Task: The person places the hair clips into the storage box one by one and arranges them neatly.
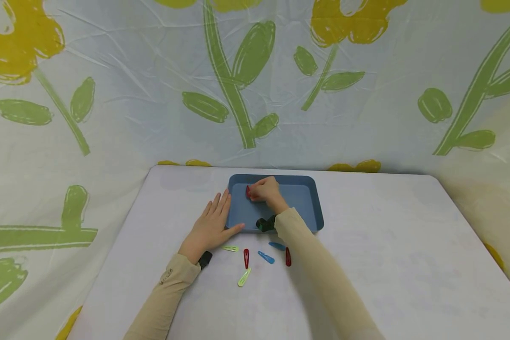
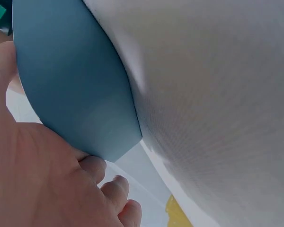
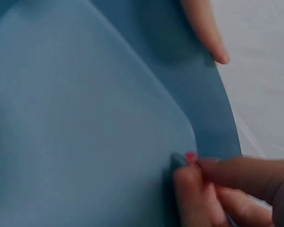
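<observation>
- Your right hand [image 1: 265, 190] pinches a red hair clip [image 1: 248, 192] over the upper left part of the blue tray [image 1: 297, 203], near the middle of the head picture.
- Your fingers hide most of that clip. In the right wrist picture just a small, blurry red bit peeks out, low and right of the middle. You can't tell if it touches the tray floor.
- Your left hand [image 1: 210, 226] has its fingers straight and spread, resting at the tray's left edge. Its thumb lies by the tray's near left corner.
- The left wrist picture is mostly tray side and blurry white, and the clips don't show there.
- The bottom of the head picture cuts off both tan sleeves [image 1: 331, 278].
- The table [image 1: 378, 245] is white with round back corners. Behind it hangs a white cloth [image 1: 144, 113] with big yellow flowers and green leaves.
- Below the tray, six more clips lie on the table: a green clip [image 1: 231, 248] near your left thumb, a red one [image 1: 246, 259], a lower green one [image 1: 244, 277], two blue ones [image 1: 266, 257], and another red one [image 1: 288, 257] just beside your right sleeve.
- A dark wrist camera [image 1: 264, 225] on your right arm blocks part of the tray's near edge.
</observation>
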Tool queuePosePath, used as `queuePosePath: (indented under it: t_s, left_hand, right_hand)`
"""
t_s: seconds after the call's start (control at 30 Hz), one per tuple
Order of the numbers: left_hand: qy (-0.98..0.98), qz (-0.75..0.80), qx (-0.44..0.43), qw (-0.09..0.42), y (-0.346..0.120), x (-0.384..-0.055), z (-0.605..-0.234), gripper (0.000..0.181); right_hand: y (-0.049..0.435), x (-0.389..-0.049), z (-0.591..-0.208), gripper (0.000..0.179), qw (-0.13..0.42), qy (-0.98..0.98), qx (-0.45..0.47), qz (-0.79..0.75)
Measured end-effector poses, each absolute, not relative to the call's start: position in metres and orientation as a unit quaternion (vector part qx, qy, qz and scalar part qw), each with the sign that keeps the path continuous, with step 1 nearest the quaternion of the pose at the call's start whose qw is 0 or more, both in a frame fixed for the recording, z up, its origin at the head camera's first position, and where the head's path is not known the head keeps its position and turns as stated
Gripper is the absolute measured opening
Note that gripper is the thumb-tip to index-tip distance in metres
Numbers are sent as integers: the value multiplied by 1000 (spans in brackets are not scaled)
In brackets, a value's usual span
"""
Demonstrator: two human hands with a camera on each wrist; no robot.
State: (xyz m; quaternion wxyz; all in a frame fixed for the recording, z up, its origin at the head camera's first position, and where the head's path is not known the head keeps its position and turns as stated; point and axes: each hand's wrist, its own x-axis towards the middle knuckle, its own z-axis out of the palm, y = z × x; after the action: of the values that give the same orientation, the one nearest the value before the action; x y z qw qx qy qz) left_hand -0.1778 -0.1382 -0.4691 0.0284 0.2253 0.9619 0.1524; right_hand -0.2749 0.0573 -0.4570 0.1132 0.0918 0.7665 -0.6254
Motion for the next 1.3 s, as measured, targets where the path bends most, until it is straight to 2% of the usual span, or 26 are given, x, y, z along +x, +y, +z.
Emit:
queuePosePath:
  t_s: [0.43, 0.63, 0.9, 1.1, 1.3]
  left_hand:
    - [960, 156, 232, 25, -137, -178, -470, 98]
    - [961, 153, 227, 32, -136, -179, -470, 98]
    - [964, 145, 220, 47, -138, -181, -472, 99]
    - [961, 154, 226, 34, -138, -180, -468, 97]
    - [961, 159, 225, 35, -136, -178, -468, 95]
  right_hand:
    - [58, -276, -460, 10, 114, 795, 96, -588]
    - [73, -265, -439, 10, 116, 825, 55, -551]
    - [109, -232, -397, 20, 91, 865, -20, -493]
    - [142, -195, -385, 18, 61, 883, -84, -458]
    - [175, -148, -382, 15, 31, 911, -110, -396]
